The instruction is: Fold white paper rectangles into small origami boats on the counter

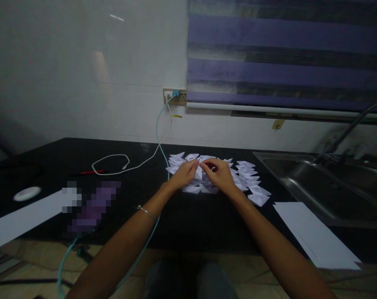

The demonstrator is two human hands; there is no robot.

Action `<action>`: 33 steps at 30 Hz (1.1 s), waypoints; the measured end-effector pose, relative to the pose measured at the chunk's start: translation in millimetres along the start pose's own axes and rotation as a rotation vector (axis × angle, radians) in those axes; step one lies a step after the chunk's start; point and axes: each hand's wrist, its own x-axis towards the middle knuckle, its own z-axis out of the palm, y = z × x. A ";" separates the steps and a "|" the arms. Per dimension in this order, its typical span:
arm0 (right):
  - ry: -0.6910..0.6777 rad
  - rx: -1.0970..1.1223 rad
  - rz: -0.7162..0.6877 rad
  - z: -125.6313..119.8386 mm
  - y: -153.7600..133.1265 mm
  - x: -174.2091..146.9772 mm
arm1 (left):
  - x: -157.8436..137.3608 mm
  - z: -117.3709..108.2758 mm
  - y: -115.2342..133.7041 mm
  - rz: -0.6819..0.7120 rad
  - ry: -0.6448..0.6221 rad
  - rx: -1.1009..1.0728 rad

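My left hand [186, 173] and my right hand [218, 172] meet over the dark countertop, fingertips close together. Between them is a small piece of folded white paper [199, 172], pinched by both hands. Its exact shape is partly covered by my fingers. Behind and around my hands lie several folded paper boats [258, 194], bunched in rows on the counter; some are hidden beneath my hands. A thin bracelet circles my left wrist.
White paper sheets [313, 236] lie at right, before a steel sink [303, 182] with a faucet [341, 137]. At left are a white strip [29, 216], a white round object [27, 193], a red pen-like item [90, 172] and a white cable [138, 166]. A teal cable [157, 128] runs past my left arm.
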 end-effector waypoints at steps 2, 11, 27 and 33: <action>-0.031 0.031 0.015 0.9 0.7 0.2 | -1.1 -0.2 -2.3 0.004 -0.030 0.025; -0.279 0.192 0.052 -5.4 4.6 -0.3 | -5.3 -6.2 -0.5 -0.024 -0.177 0.021; -0.309 0.385 0.181 7.2 2.1 -1.1 | 6.1 -11.3 -6.2 -0.169 0.195 -0.032; -0.314 0.268 0.107 9.1 4.9 -1.8 | 7.2 -13.6 -6.7 -0.203 0.350 -0.124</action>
